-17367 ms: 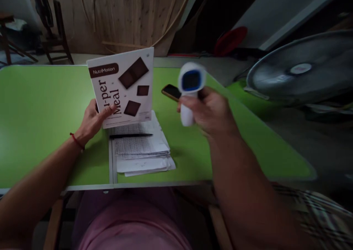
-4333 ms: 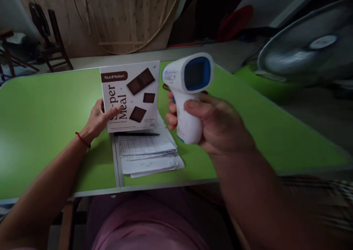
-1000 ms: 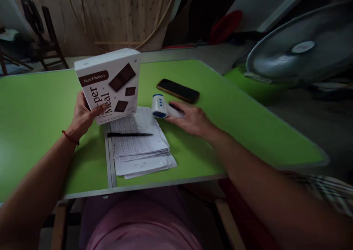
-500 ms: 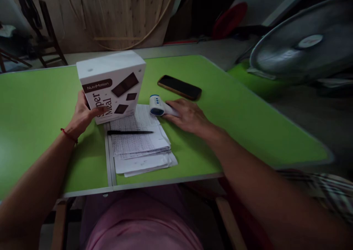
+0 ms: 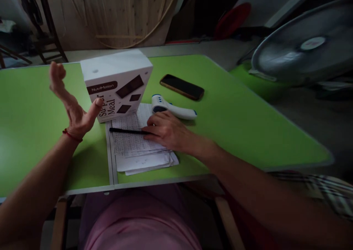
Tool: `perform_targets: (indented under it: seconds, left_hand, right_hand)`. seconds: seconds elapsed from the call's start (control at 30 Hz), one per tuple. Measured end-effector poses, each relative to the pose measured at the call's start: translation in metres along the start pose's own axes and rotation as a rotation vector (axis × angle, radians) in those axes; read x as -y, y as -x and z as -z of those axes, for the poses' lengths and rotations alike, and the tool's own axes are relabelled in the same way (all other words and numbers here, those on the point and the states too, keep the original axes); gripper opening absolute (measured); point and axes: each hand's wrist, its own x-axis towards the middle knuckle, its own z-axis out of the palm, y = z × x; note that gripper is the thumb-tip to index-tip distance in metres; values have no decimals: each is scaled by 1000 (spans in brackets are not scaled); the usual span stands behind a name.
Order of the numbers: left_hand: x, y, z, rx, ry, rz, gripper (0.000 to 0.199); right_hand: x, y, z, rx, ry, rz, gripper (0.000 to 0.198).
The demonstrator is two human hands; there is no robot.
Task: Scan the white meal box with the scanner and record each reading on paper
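Note:
A white NutriMotion box point(image 5: 129, 79) stands upright on the table, over the far edge of the papers. My left hand point(image 5: 73, 104) is open at the box's left side, fingers spread and raised, the thumb in front of the printed face. My right hand point(image 5: 168, 130) has its fingers closed on the right end of a black pen point(image 5: 125, 131), which lies across a stack of handwritten papers point(image 5: 146, 161). Just beyond that hand lies a white and blue handheld infrared thermometer point(image 5: 180, 112), its head end partly covered by my fingers.
A dark smartphone point(image 5: 182, 86) lies behind the thermometer on the green table point(image 5: 234, 132). A metal seam point(image 5: 110, 158) crosses the tabletop left of the papers. A large fan point(image 5: 303, 47) stands beyond the right edge, and a wooden chair point(image 5: 49, 33) at the back left.
My right hand has let go of the thermometer, leaving it on the table, and has come nearer to the pen. My left hand has released the box and opened up beside it.

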Motion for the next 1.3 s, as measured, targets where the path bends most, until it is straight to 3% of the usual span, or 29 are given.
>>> perform_targets:
  seconds: [0.07, 0.1, 0.13, 0.17, 0.23, 0.27, 0.4, 0.57, 0.67, 0.87, 1.07, 1.3]
  left_hand:
    - [-13, 5, 2, -344, -117, -264, 82]
    - [-21, 8, 1, -430, -157, -405, 81]
    - [-31, 11, -1, -416, -179, -520, 72]
    - [-41, 15, -5, -319, -218, -545, 60]
    - [-60, 24, -16, 16, -242, -667, 31]
    - [-66, 28, -24, 126, -242, -685, 26]
    - [-68, 41, -52, 546, -372, -531, 24]
    - [-66, 40, -71, 996, -583, -371, 25]
    - [-78, 32, -78, 1153, -685, -336, 27]
    - [-90, 27, -91, 1180, -736, -332, 30]
    - [-82, 35, -95, 1118, -728, -335, 32]
    - [-76, 36, -96, 1090, -692, -343, 31]
  right_hand:
    - [-3, 3, -1, 7, 10, -6, 15]
    - [-6, 5, 0, 1, 6, -6, 16]
    - [-9, 9, 3, -14, 1, -9, 18]
    - [-13, 13, 5, -46, -4, -20, 19]
    - [-22, 22, 11, -168, -29, -92, 21]
    - [-26, 26, 13, -260, -66, -159, 20]
    - [-36, 34, 12, -573, -317, -465, 14]
    - [-28, 22, -3, -588, -751, -597, 10]
    - [-23, 17, -12, -556, -842, -609, 7]
    - [-18, 21, -18, -599, -761, -681, 9]
    - [-13, 22, -14, -585, -469, -500, 14]
    - [-15, 21, -12, -532, -396, -392, 16]
